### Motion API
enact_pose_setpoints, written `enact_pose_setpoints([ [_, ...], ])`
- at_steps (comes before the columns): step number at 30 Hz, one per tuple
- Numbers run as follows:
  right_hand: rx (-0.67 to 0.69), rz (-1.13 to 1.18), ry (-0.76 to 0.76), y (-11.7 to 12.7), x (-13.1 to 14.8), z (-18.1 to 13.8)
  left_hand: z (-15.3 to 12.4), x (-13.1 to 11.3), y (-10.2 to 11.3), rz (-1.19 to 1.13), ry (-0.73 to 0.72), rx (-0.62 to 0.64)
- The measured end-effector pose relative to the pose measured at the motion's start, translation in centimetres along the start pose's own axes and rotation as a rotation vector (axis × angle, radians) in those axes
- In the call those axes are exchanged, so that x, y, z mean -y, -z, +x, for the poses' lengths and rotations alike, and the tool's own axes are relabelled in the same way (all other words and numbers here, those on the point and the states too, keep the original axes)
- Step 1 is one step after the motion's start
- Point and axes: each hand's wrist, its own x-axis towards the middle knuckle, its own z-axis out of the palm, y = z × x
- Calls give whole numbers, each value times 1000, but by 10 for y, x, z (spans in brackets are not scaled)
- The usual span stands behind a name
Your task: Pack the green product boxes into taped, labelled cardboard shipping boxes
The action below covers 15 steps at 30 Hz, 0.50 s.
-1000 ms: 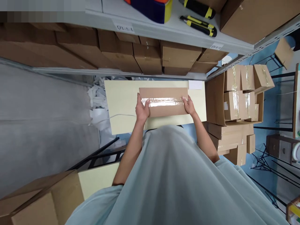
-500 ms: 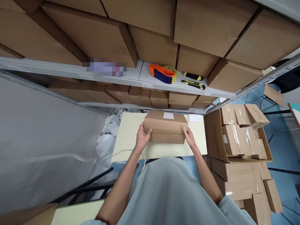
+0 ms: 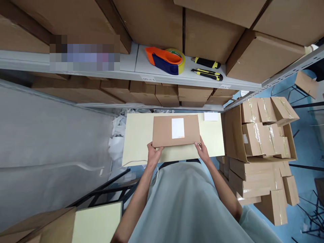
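A flat brown cardboard box (image 3: 164, 134) lies on the pale yellow table (image 3: 138, 135), its top face up with a white label (image 3: 178, 128) stuck in the middle. My left hand (image 3: 153, 154) grips the box's near left corner. At the near right corner, my right hand (image 3: 201, 151) holds the box with fingers curled on its edge. A second white label (image 3: 211, 116) lies on the table at the far right corner.
A shelf (image 3: 131, 64) above the table holds an orange and blue tape dispenser (image 3: 165, 60) and two yellow-black box cutters (image 3: 207, 69). Cardboard boxes fill the racks. A large open carton (image 3: 231, 135) of taped boxes stands at the right. Crumpled white paper (image 3: 116, 141) lies left of the table.
The box has been turned over from its taped side to the face with the white label and now lies flat. My hands have slid from its ends to its near corners.
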Motion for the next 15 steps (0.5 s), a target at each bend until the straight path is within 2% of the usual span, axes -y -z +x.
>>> enact_pose_setpoints([
  [5, 82, -124, -17, 8, -9, -6, 7, -10, 3, 110, -21, -10],
  [8, 88, -240, 24, 27, -13, 6, 6, -22, -2, 167, -116, -126],
  [11, 8, -388, 92, 62, -16, 41, 2, -45, -17, 213, -249, -221],
  [15, -54, -657, 107, 121, -18, 112, -6, -85, -59, 211, -382, -121],
])
